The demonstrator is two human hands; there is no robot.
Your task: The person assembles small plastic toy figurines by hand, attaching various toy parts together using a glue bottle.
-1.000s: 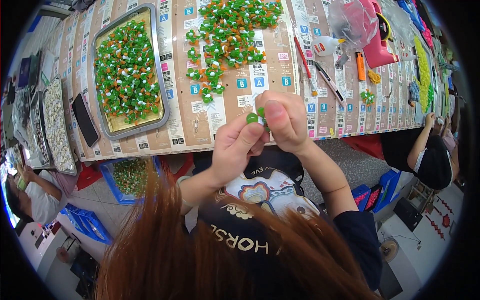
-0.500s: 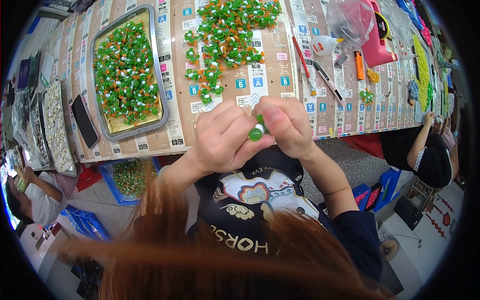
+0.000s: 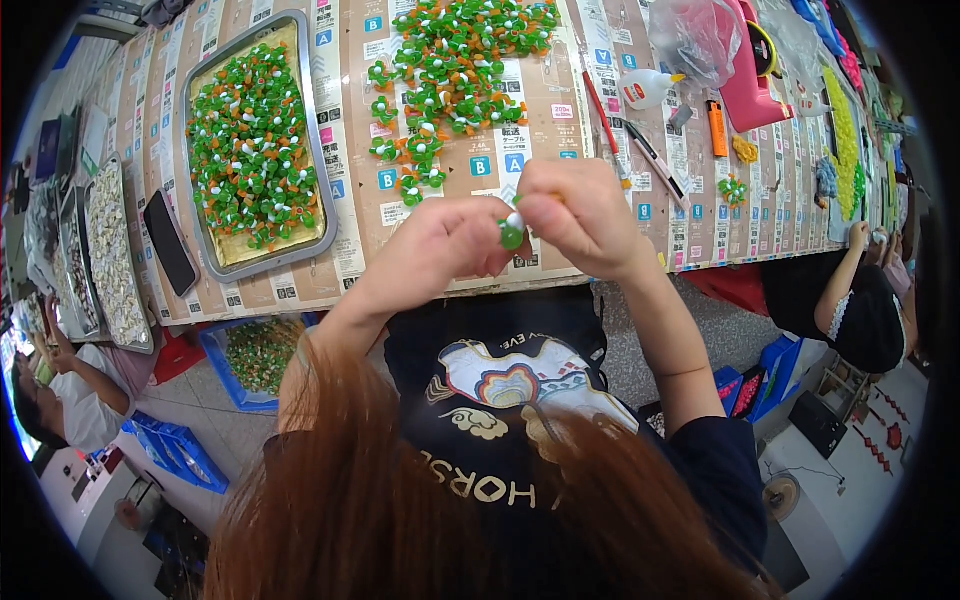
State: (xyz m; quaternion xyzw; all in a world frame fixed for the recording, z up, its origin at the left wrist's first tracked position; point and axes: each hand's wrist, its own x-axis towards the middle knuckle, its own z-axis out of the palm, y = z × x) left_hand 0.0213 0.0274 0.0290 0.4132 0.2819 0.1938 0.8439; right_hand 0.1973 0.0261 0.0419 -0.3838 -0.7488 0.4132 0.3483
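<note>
Head view: at centre frame I observe a green-and-white piece (image 3: 511, 236) between the two hands, above the near edge of the table (image 3: 370, 228). Right hand (image 3: 583, 220): fingers curled, pinching the piece's upper end. Left hand (image 3: 445, 243): fingers bent against its lower left; cannot tell whether they pinch. Loose heap of similar pieces (image 3: 455, 75), upper centre; filled metal tray (image 3: 317, 130), upper left; dark phone (image 3: 170, 243) beside it.

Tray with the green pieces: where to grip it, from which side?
Likely the tray by its long sides, a hand from left and right: their raised rim frames the pieces. On the left, grip beyond the phone, lying close by.
</note>
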